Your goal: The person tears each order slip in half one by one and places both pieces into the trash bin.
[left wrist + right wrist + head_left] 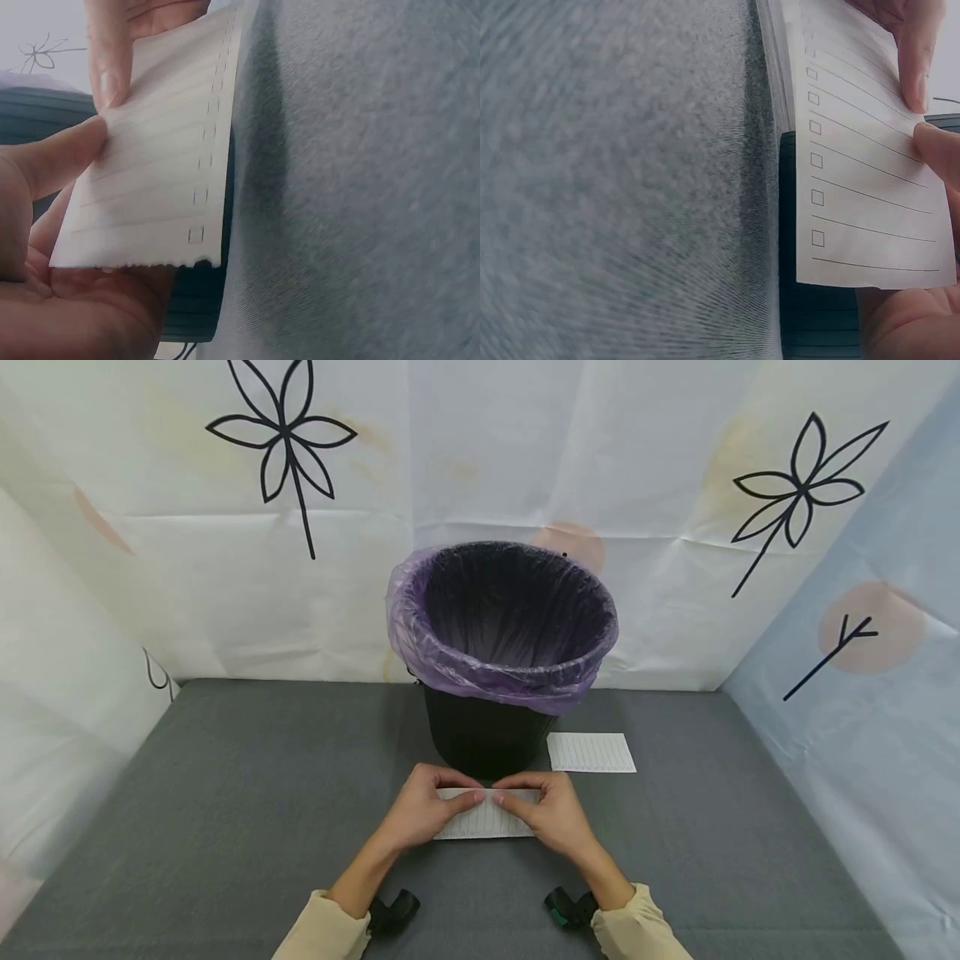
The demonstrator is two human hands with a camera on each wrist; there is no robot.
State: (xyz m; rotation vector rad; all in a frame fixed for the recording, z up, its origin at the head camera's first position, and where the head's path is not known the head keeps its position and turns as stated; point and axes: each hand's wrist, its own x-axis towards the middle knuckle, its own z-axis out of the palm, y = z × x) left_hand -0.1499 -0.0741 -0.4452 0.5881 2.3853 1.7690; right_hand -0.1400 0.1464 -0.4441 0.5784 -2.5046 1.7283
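Both hands hold a white lined checklist sheet (483,823) in front of the bin. My left hand (418,808) pinches its far edge, thumb on the near face and fingers behind. The right hand (557,814) pinches the same edge from the other side, and the two thumb tips almost meet at the middle. In the right wrist view, a column of small printed boxes runs down the sheet (870,202) beside its ruled lines. One short edge of the sheet (150,187) looks ragged in the left wrist view. Fingers behind the paper are partly hidden.
A black bin (483,735) with a purple liner (498,681) folded over its rim stands just beyond the hands. Another lined sheet (592,752) lies to its right on the grey table (262,802). White printed cloth (487,460) hangs behind.
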